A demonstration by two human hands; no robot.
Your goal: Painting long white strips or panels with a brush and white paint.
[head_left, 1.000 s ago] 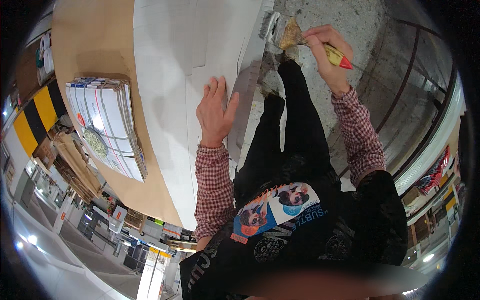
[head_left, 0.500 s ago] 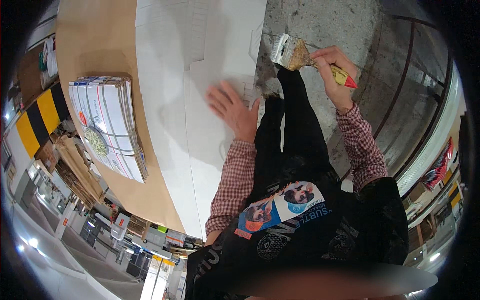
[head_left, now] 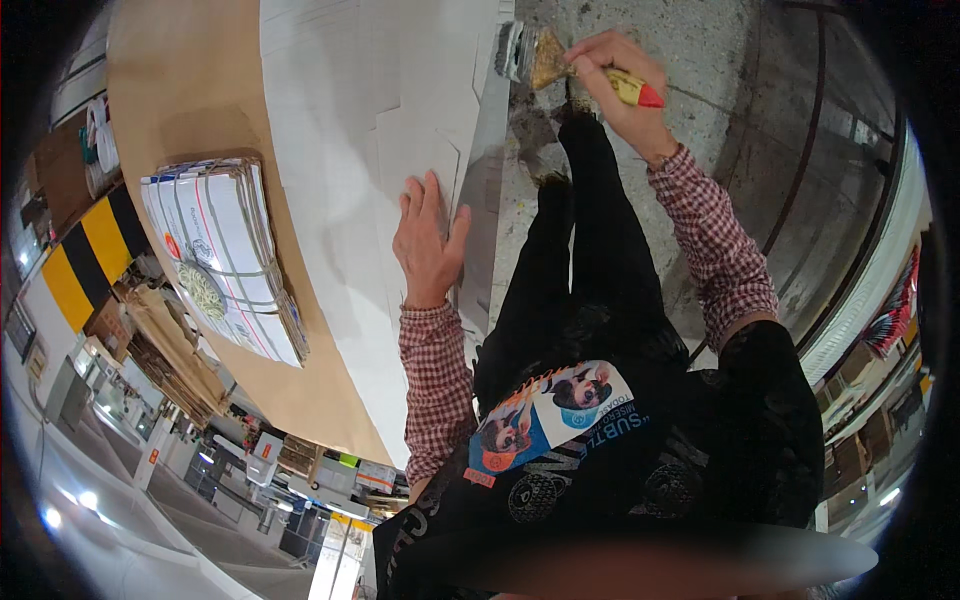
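My right hand (head_left: pixel 625 95) grips a wide flat paintbrush (head_left: pixel 547 60) with a yellow, red-tipped handle. The bristles carry something whitish and point left, at the right edge of the white sheets. Whether they touch the edge I cannot tell. My left hand (head_left: pixel 430 245) lies with fingers stretched on the white sheets (head_left: pixel 330 220), near their right side. Lines and cut-out outlines of flat pieces show there, and the right edge drops as a greyish strip.
Left of the sheets, on a brown board (head_left: pixel 290 385), sits a tied bundle of printed white paper or card (head_left: pixel 225 255) with coiled string on top. Beyond stands a yellow-and-black striped barrier (head_left: pixel 85 250). Stained concrete floor (head_left: pixel 690 60) lies to the right, below my legs.
My right hand has carried the paintbrush leftward and farther away, up to the sheets' edge. My left hand has shifted left and nearer and settled on the sheets; their right edge now stands out.
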